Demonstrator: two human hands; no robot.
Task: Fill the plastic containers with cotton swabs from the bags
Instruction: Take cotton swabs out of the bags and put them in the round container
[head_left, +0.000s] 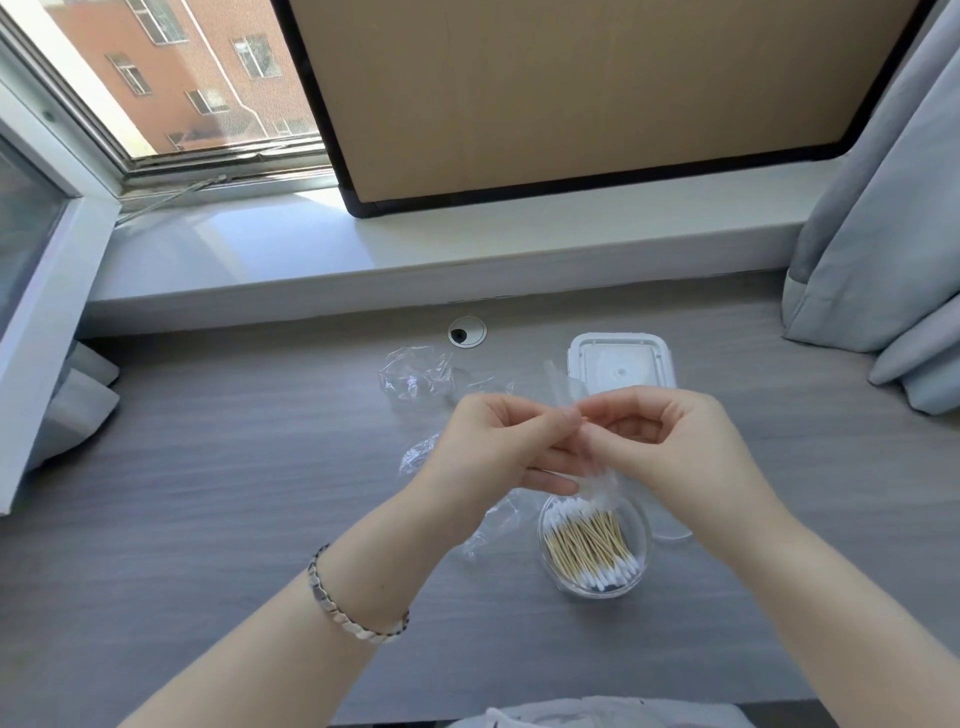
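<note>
The left hand (498, 447) and right hand (670, 447) both pinch the top of a clear bag (597, 486) just above the round tub (582, 592). If it tears suddenly, swabs (587, 545) could scatter across the desk (234, 467). The near tub is partly full of swabs. The far white box (621, 364) is lidded, its contents hidden.

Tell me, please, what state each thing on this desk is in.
Left hand: pinching the clear bag.
Right hand: pinching the clear bag too.
Clear bag: held above the round container.
Round container: open, partly filled with swabs.
Rectangular container: lid on, it seems.
Crumpled bag: lying empty on the desk.
</note>
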